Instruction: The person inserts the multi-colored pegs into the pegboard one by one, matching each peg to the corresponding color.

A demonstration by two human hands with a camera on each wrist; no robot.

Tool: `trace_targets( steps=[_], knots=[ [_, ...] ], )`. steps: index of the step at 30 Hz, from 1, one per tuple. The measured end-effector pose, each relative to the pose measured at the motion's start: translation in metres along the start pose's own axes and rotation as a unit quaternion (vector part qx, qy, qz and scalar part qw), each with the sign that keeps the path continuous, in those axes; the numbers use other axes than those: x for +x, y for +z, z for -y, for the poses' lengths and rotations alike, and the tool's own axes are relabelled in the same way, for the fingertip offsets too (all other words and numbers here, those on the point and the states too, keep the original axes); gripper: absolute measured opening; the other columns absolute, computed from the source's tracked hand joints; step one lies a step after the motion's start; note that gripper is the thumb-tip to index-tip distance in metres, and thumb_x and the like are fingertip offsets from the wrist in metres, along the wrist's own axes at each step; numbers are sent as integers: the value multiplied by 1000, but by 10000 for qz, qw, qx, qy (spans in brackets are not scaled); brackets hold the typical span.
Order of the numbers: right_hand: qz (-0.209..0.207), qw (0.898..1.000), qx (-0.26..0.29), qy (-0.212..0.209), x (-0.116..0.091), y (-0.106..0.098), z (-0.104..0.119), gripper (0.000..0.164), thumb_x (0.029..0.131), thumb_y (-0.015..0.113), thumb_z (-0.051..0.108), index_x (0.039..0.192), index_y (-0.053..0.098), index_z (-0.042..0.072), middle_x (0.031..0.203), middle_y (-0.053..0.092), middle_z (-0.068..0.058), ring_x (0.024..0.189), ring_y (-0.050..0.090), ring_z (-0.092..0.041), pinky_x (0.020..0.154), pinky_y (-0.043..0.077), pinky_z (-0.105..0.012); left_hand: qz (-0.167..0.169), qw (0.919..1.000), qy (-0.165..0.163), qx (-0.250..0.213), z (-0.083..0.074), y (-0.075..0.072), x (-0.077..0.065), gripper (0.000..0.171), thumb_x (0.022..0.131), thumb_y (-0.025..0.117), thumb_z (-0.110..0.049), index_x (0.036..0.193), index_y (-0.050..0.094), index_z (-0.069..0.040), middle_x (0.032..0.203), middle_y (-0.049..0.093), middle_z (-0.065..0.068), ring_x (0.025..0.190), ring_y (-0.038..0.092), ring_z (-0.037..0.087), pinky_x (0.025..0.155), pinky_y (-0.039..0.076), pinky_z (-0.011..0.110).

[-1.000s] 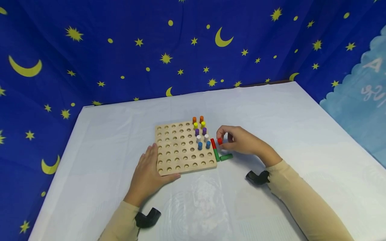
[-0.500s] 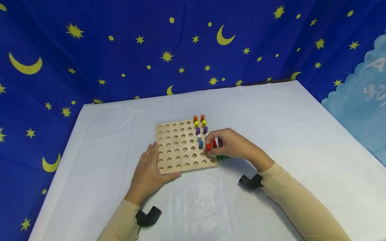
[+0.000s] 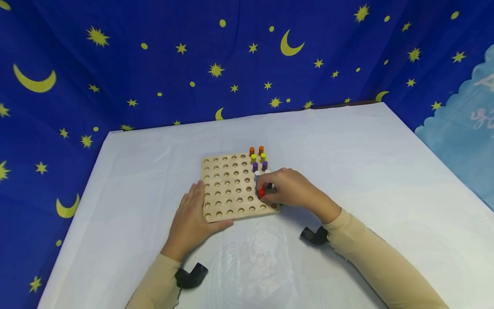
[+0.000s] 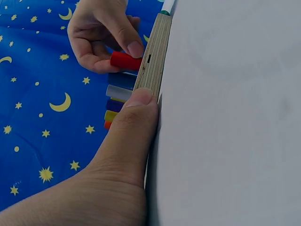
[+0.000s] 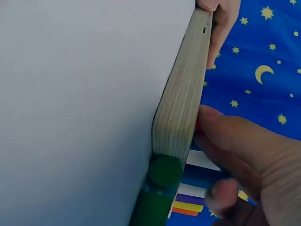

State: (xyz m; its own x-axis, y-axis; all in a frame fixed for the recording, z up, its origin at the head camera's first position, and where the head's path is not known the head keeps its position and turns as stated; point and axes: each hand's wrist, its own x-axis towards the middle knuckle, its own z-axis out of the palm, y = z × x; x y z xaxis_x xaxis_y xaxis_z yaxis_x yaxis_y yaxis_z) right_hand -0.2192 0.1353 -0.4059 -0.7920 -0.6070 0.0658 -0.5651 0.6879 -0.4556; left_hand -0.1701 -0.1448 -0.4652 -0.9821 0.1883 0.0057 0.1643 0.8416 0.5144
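Note:
My right hand pinches a red peg between thumb and fingers, over the right part of the wooden pegboard. In the left wrist view that red peg stands at the board's face, beside a blue peg. My left hand rests along the board's left side with straight fingers, its thumb against the front edge. Pairs of orange, yellow, purple and white pegs stand in the two rightmost columns. The right hand hides the blue pegs in the head view.
Green pegs lie just off the board's right edge, mostly hidden by the right hand in the head view. The board lies on a white-covered table. A blue cloth with stars and moons hangs behind.
My right hand has carried the red peg left from beside the board to a spot near the front of the second column from the right. The left hand stays in place.

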Motion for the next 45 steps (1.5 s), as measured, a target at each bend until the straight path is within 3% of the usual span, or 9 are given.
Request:
trace_targets(
  steps=[6,11,16,21,25,37,40,45],
  knots=[
    [52,9997,255,23,-5,-5,-2,21,81,83,25,100,75,23,97,73,14,74,58,-7,64,49,-23,9,10000,-8,10,-1,0,1,139,64,74,-78,159,7,-2,166,13,18,155,11,35,128,11,50],
    [-215,9972,719,33,-13,-17,-11,20,83,81,25,102,75,21,94,73,10,62,52,-8,55,46,-23,16,10000,-23,53,-2,0,0,140,63,73,-80,159,6,-3,166,12,18,155,11,35,128,11,50],
    [-449,9949,615,665,-18,-25,-27,22,88,76,23,108,72,15,89,70,7,57,49,-11,51,44,-25,3,10000,-11,58,-1,1,0,140,63,73,-80,159,6,-3,166,12,18,155,11,36,127,11,51],
    [131,9891,448,1397,-13,-18,-38,33,91,71,28,119,68,11,97,70,1,73,56,-14,64,49,-28,-1,10000,-21,65,-1,1,0,140,63,72,-81,159,7,-3,166,12,18,155,11,35,127,11,51],
    [483,9851,270,1629,-7,-13,-40,37,91,72,31,122,68,10,97,68,1,82,58,-15,72,50,-29,5,10000,-23,64,-1,1,0,140,63,72,-81,159,7,-3,166,13,18,155,11,35,127,11,51],
    [1013,9776,-405,1799,9,-24,-34,33,87,72,23,119,69,13,100,69,0,88,60,-18,78,52,-35,-16,10000,-12,44,-1,1,-2,139,64,72,-81,159,7,-3,166,13,18,155,12,36,127,11,51],
    [1178,9766,-601,1697,10,-26,-35,31,88,73,18,119,69,14,103,69,-1,92,60,-18,83,53,-38,-14,10000,2,39,-1,1,-2,139,64,71,-81,159,7,-3,166,13,18,155,12,35,127,11,51],
    [1252,9808,-657,1346,5,-27,-40,21,92,70,12,112,71,18,98,67,0,89,58,-18,81,53,-37,-48,10000,30,23,0,1,-2,139,64,71,-81,159,7,-3,166,14,19,154,12,37,127,11,51]
  ],
)
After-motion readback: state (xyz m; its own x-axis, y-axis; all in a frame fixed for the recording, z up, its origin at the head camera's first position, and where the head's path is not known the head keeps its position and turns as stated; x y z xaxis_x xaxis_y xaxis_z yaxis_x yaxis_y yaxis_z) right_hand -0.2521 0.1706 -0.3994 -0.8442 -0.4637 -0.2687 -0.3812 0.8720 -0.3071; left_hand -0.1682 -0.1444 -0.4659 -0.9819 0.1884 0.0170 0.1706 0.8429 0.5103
